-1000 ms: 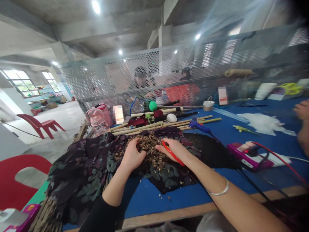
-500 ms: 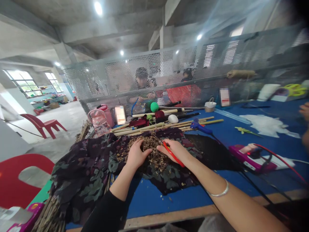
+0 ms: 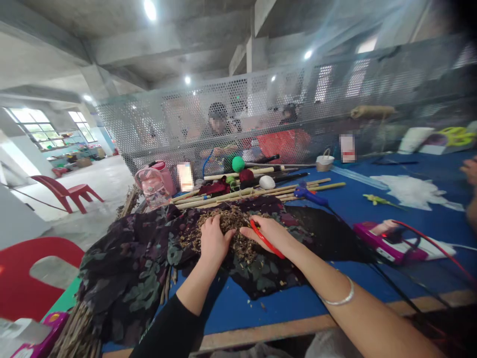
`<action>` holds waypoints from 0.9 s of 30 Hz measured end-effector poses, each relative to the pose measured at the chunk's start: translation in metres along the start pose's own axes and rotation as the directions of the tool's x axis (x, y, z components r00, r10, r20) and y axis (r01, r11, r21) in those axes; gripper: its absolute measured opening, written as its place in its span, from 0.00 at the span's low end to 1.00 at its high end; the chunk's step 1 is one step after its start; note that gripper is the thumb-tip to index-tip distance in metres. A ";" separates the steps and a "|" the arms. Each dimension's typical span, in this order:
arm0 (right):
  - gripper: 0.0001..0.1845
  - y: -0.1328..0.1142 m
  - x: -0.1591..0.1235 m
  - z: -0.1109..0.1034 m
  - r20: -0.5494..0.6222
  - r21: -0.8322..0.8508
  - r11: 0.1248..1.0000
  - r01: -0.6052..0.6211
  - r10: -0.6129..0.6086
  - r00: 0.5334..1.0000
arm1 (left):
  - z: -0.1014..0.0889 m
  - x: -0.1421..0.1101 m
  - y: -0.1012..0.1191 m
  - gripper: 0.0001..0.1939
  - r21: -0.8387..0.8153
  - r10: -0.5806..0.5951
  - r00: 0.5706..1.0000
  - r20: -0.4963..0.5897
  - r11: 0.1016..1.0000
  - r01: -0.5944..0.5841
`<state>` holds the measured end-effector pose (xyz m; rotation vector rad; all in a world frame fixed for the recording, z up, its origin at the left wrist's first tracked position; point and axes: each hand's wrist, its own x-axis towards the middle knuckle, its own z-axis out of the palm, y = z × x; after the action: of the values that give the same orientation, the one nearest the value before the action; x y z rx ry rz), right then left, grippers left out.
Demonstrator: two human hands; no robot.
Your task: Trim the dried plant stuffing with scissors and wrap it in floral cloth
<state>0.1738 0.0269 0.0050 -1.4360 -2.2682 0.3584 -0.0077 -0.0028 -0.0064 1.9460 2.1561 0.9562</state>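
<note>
A heap of brown, dried plant bits (image 3: 244, 250) lies on a dark floral cloth (image 3: 130, 271) in front of me. My left hand (image 3: 215, 239) rests on the heap's left side, fingers over the bits and thumb stretched apart toward the right. At the heap's right edge, my right hand (image 3: 274, 231) is closed around scissors with red handles (image 3: 265, 242). Their blades point forward over the bits and are partly hidden, so I cannot tell how far apart they are. Small crumbs are scattered on the cloth and on the blue table (image 3: 238, 315).
Behind the heap lie several long sticks (image 3: 223, 199), a blue glue gun (image 3: 309, 195), a green ball (image 3: 238, 163) and a white ball (image 3: 267, 182). A magenta power strip (image 3: 387, 243) with cords is on the right. A perforated metal screen (image 3: 171, 129) stands behind; another person's hand (image 3: 470, 169) shows far right.
My left hand has shifted slightly right on the heap, its fingers now turned more forward. My right hand and the scissors have barely moved.
</note>
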 end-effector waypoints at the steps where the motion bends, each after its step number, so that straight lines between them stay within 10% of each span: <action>1: 0.26 0.000 -0.001 0.000 0.009 -0.011 1.000 0.001 -0.001 1.000 | 0.001 0.002 -0.001 0.26 -0.011 0.018 1.000 -0.002 1.000 -0.018; 6: 0.28 0.000 -0.005 -0.004 0.067 0.008 0.999 0.052 -0.052 0.996 | -0.003 0.008 -0.014 0.17 -0.123 0.044 0.999 -0.030 0.991 -0.047; 13: 0.31 -0.008 -0.007 -0.015 0.049 0.111 0.979 0.173 -0.180 0.983 | -0.013 0.008 -0.009 0.32 -0.322 0.044 0.968 -0.247 0.939 -0.124; 17: 0.32 -0.009 -0.007 -0.018 0.027 0.194 0.944 0.268 -0.278 0.960 | -0.009 0.012 -0.003 0.34 -0.802 -0.120 0.991 -0.057 0.597 0.026; 21: 0.36 -0.004 -0.007 -0.017 0.076 0.287 0.912 0.292 -0.325 0.943 | -0.009 0.013 -0.001 0.36 -0.972 0.049 0.988 0.144 0.196 0.132; 27: 0.40 0.002 -0.005 -0.017 0.137 0.354 0.881 0.313 -0.380 0.915 | -0.016 0.012 -0.001 0.32 -0.967 0.073 0.964 0.254 0.054 0.250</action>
<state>0.1861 0.0227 0.0179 -0.8355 -2.4240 0.7510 -0.0182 0.0016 0.0100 0.9867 0.7639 1.4769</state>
